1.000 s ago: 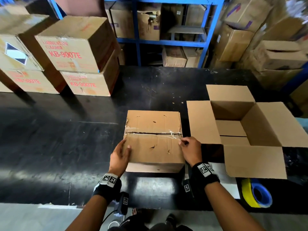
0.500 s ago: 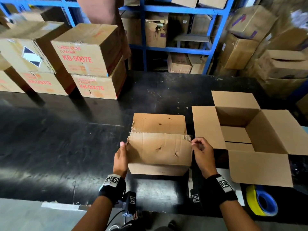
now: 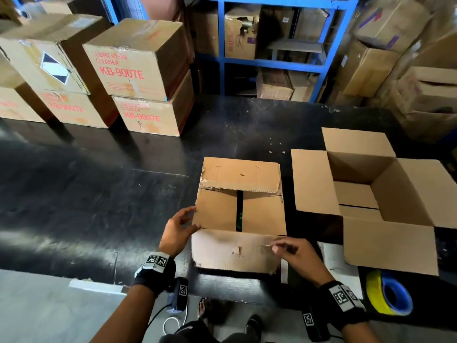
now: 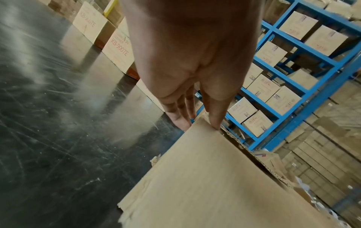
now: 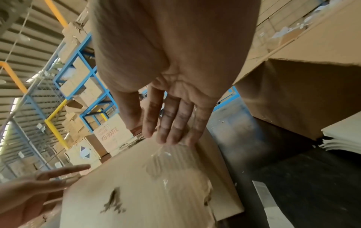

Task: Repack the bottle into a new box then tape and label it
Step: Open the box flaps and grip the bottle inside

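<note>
A worn cardboard box point(image 3: 262, 211) stands on the black table point(image 3: 99, 194) in front of me. Its near flap point(image 3: 235, 251) is folded out towards me, and the far flap point(image 3: 242, 174) still lies over the top. Two inner flaps are shut, with a dark slit point(image 3: 239, 214) between them showing a bit of green. No bottle shows. My left hand point(image 3: 178, 231) touches the box's near left corner with straight fingers, thumb tip on the flap's edge point(image 4: 207, 134). My right hand point(image 3: 294, 253) lies flat on the near flap point(image 5: 156, 177), by scraps of clear tape. The new box point(image 3: 408, 219) stands open at the right.
A yellow and blue tape roll point(image 3: 388, 295) lies at the table's near right edge, beside white sheets point(image 3: 333, 258). Printed cartons point(image 3: 138, 68) are stacked at the back left. Blue shelving point(image 3: 272, 63) with more cartons stands behind the table.
The near flap, lifted half a second ago, now lies folded out towards me. The inner flaps have come into sight. Both hands followed the flap down and let go of its edges.
</note>
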### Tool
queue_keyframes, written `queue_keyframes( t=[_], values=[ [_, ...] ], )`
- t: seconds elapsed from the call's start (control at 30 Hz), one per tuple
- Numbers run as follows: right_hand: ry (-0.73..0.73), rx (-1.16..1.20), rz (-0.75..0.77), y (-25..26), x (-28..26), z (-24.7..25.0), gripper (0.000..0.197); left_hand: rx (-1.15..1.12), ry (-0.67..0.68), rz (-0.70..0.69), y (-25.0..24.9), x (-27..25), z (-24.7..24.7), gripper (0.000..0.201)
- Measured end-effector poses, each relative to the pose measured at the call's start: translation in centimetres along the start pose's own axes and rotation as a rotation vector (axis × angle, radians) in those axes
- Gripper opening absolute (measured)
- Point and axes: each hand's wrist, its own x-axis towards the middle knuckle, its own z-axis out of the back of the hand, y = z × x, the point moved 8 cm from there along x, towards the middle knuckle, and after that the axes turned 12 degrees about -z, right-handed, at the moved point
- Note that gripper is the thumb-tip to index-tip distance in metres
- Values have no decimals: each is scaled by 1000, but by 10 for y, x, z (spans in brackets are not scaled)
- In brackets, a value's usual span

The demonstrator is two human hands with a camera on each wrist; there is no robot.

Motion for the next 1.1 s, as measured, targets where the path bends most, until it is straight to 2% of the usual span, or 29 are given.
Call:
queue_keyframes(
  t=[0.1, 0.27, 0.4, 0.5, 0.6, 0.67, 0.83, 1.0, 1.1],
  values=[
    [-15, -50, -12, -1, 1, -11, 23, 40, 1, -19, 0, 4, -2, 48],
    [-66, -157, 21, 39, 18, -4, 13, 161, 14, -57, -6, 12, -1, 51],
    [-72, -355, 59, 73, 53, -5, 30, 558, 162, -331, -26, 25, -17, 51],
    [-42, -566, 42, 81, 86, -12, 44, 727, 275, -468, -38, 36, -36, 48],
    [4, -729, -41, 78, 109, -19, 54, 944, 467, -414, -25, 38, -56, 61],
    [24, -800, -58, 75, 115, -22, 62, 1040, 518, -392, -13, 37, -59, 61],
    [-102, -702, 56, 87, 114, -14, 86, 1008, 493, -424, -3, 36, -59, 59],
    [-297, -699, 244, 134, 149, 13, 93, 1006, 473, -403, -3, 35, -58, 58],
    [-338, -688, 166, 146, 194, 30, 89, 1021, 482, -379, -1, 36, -59, 60]
  ],
)
